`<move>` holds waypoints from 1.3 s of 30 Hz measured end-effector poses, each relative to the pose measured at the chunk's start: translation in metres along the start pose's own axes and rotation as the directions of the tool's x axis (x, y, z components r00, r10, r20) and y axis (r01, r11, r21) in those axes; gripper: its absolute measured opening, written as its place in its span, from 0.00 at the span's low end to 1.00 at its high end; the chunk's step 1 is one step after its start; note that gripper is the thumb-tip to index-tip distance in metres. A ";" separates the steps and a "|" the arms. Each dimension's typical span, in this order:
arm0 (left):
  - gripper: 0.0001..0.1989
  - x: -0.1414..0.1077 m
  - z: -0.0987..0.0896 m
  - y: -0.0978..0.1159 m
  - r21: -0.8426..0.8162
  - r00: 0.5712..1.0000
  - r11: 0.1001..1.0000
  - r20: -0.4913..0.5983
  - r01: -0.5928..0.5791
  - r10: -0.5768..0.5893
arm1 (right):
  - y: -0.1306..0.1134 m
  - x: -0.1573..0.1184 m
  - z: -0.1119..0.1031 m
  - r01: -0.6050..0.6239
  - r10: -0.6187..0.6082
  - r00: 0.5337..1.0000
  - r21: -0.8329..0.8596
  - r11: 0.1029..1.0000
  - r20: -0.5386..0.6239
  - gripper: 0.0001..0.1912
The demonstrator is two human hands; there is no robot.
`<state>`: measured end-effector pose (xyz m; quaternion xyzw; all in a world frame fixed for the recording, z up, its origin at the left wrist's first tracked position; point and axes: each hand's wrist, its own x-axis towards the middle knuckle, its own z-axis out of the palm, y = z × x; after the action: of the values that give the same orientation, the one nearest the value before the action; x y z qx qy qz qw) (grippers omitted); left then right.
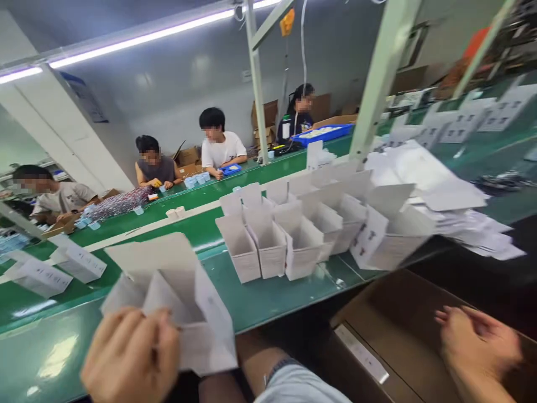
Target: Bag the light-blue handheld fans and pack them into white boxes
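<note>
At the lower left my left hand (pixel 132 355) has its fingers curled on the near edge of an open white box (pixel 210 341), whose flaps stand up. My right hand (pixel 480 341) is at the lower right, above a brown cardboard box (pixel 403 330); its fingers are bent and blurred, and whether they hold anything is hidden. Several open white boxes (pixel 271 252) stand upright in rows on the green bench (pixel 268 302). Beside them, a larger open white box (pixel 390 240) stands close to a pile of flat white cartons (pixel 432 184).
Beyond the green conveyor belt (pixel 197 215), several people sit working with small light-blue parts (pixel 197 179) and a blue tray (pixel 323 133). More white boxes (pixel 79 260) lie on the left. A pale metal post (pixel 381 78) rises behind the box rows.
</note>
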<state>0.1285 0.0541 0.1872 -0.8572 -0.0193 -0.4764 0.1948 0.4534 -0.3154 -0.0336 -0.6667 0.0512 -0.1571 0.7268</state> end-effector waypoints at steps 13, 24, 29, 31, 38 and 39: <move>0.16 0.098 0.127 0.251 -0.237 0.993 0.966 0.017 -0.107 0.114 | -0.033 -0.080 -0.004 0.831 -0.720 0.519 -0.076 0.551 0.461 0.34; 0.14 0.099 0.165 0.272 -0.209 0.960 0.955 0.139 -0.212 0.244 | 0.024 -0.037 0.067 0.812 -0.666 0.573 -0.225 0.538 0.477 0.36; 0.14 0.054 0.169 0.230 -0.342 0.960 0.907 0.044 -0.244 0.275 | 0.017 -0.039 0.064 0.785 -0.693 0.619 -0.273 0.556 0.369 0.43; 0.12 0.041 0.182 0.221 -0.371 0.956 0.899 0.084 -0.231 0.281 | 0.015 -0.040 0.069 0.803 -0.738 0.595 -0.268 0.532 0.319 0.44; 0.10 0.028 0.201 0.213 -0.443 0.957 0.855 -0.021 -0.268 0.289 | 0.039 -0.036 0.092 0.813 -0.780 0.576 -0.266 0.518 0.245 0.36; 0.09 0.025 0.194 0.209 -0.456 0.957 0.849 -0.026 -0.269 0.289 | 0.043 -0.035 0.090 0.814 -0.777 0.577 -0.259 0.520 0.252 0.35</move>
<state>0.3452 -0.0746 0.0502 -0.8825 0.2131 -0.4156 0.0556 0.4527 -0.2171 -0.0712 -0.7398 -0.2705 -0.4249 0.4460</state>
